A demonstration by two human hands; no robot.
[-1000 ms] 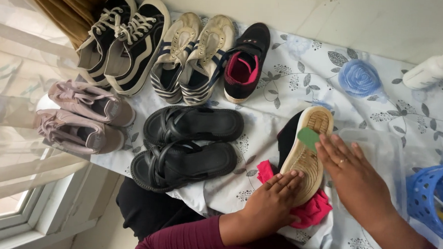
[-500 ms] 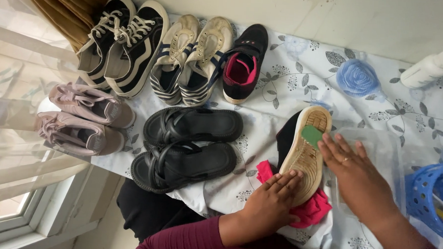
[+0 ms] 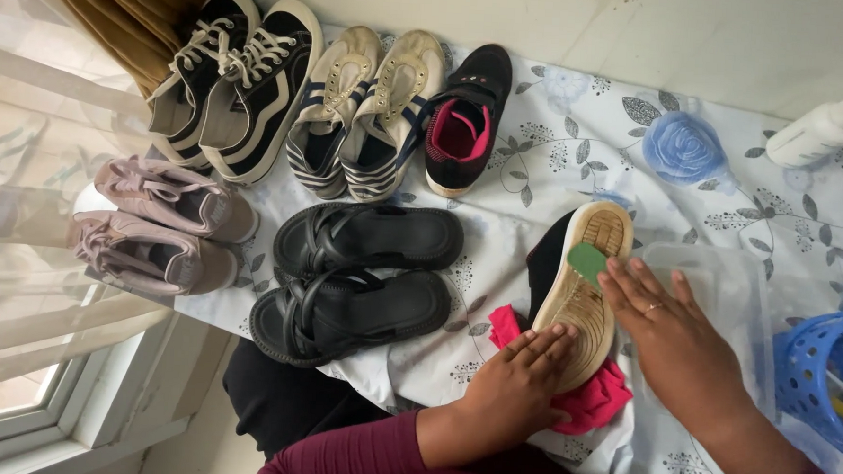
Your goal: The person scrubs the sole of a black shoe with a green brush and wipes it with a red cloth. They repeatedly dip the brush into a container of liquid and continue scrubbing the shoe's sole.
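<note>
bare floral cloth (image 3: 577, 149) above upturned shoe (image 3: 580, 301), sandals (image 3: 358, 277) crowding left
</note>
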